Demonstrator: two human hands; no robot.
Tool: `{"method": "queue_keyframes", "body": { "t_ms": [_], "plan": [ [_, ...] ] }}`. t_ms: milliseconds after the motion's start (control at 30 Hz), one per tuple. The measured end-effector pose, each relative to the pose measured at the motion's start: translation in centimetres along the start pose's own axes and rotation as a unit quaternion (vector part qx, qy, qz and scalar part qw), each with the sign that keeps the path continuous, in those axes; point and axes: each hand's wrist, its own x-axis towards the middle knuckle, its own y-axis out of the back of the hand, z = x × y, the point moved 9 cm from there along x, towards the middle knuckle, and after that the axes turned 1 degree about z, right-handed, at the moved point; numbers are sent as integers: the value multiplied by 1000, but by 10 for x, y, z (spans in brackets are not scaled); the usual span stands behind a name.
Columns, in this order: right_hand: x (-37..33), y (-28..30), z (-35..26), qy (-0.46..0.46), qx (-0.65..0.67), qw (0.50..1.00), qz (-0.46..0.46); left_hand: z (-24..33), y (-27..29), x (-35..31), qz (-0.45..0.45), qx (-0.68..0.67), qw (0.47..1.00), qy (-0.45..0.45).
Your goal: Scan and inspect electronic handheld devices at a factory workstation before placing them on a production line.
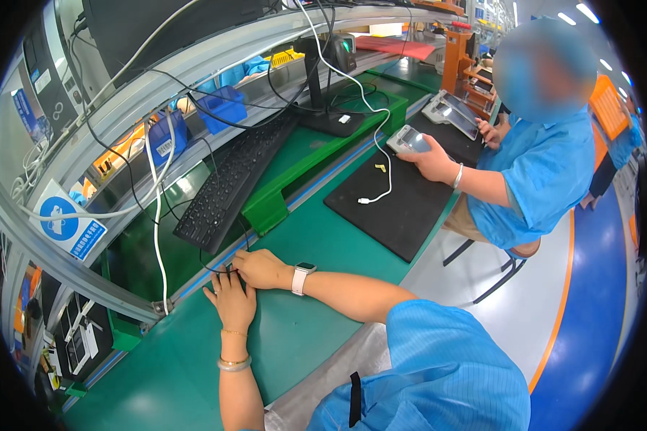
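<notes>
My left hand (pixel 232 303) lies on the green work mat (pixel 295 327) with its fingers stretched out and apart. Its fingertips touch a thin black cable that loops down at the mat's far edge. Beside it, my right hand (pixel 264 270) comes in from the right with fingers bent together around part of that cable. The cable's end is hidden by the fingers. Just beyond both hands, a black keyboard (pixel 226 190) leans at a slant against a green ledge (pixel 266 210).
To the right, a co-worker in blue holds a white handheld device (pixel 410 140) over a black mat (pixel 381 205). A white cable (pixel 389 154) ends on that mat by a small yellow piece (pixel 380 167). Blue bins (pixel 221 109) and a metal frame (pixel 72 262) stand behind.
</notes>
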Motion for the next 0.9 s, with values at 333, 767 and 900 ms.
{"method": "queue_keyframes", "body": {
  "t_ms": [333, 767, 900],
  "plan": [
    [-1, 1, 1, -2, 9, 1000, -4, 0, 0, -1, 8, -11, 1000, 6],
    [0, 3, -1, 2, -1, 1000, 0, 1, 2, 0, 20, -7, 1000, -11],
    [-1, 0, -1, -8, -6, 1000, -16, 0, -1, -2, 10, -6, 1000, 0]
  ]
}}
